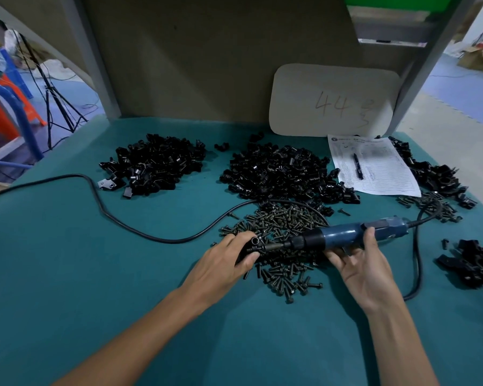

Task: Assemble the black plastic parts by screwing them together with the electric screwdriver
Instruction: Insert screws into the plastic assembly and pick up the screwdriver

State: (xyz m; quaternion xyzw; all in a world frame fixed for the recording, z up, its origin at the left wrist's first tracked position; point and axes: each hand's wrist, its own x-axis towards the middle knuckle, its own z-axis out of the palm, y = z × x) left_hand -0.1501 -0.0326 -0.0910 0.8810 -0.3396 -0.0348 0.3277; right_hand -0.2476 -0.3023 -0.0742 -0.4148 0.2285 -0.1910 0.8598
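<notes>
The left hand [234, 257] is curled round a black part [253, 246], holding it just above the green surface [67, 274] at the near edge of a loose heap of screws [287, 218]. The right hand [365, 263] holds the blue screwdriver [352, 232] lying almost level, thumb over the top and fingers fairly straight underneath, with its bit pointing left and meeting the part. That grip looks loose for driving: if the tool starts to turn, the bit could skip off the screw head and score the plastic or nick the left fingers [251, 257], which sit right beside the tip. Whether a screw is seated on the bit cannot be told. A slanted entry could cross the thread. The cord [123, 221] runs over the screw heap and loops behind the right wrist, so a tug could scatter screws or drag the tool off line.
</notes>
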